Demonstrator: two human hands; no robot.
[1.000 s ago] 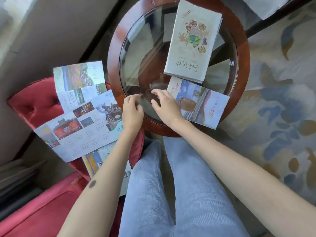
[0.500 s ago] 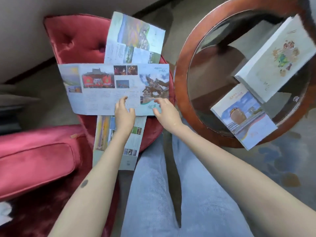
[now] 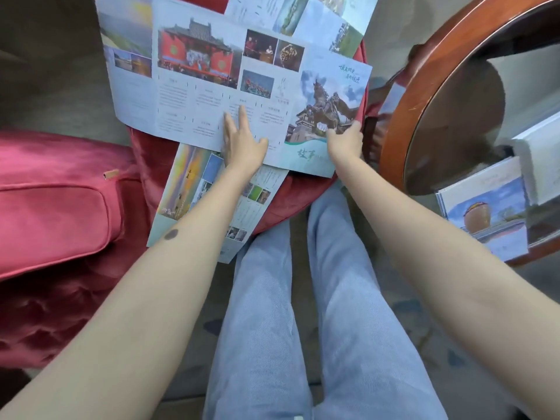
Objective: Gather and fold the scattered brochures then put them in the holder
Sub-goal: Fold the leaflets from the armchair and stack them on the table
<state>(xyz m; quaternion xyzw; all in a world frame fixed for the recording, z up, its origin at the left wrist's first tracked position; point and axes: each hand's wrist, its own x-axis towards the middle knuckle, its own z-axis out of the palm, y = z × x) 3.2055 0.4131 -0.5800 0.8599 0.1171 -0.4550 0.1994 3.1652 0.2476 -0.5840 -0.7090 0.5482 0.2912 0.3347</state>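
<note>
Your left hand [image 3: 242, 144] lies flat, fingers [image 3: 242, 116] straight, on the unfolded brochure [image 3: 197, 95] spread across the red seat [image 3: 297, 195]. Your right hand [image 3: 345, 140] pinches its right edge. Fold too fast and the sheet may crease crookedly, or drag the lower brochure [image 3: 194, 189], which overhangs the seat, to the floor.

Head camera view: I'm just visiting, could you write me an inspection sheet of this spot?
Surface: red padded seat beside a round glass table.
Job's things: big unfolded brochure overlapping a second brochure and a third brochure; pot-picture brochure on the table.
Clutter: red cushion to the left.
Hands: left hand flat on the big unfolded brochure; right hand pinches its right edge.
Cables: nothing seen.
Surroundings: carpet, blue-jeaned legs.
</note>
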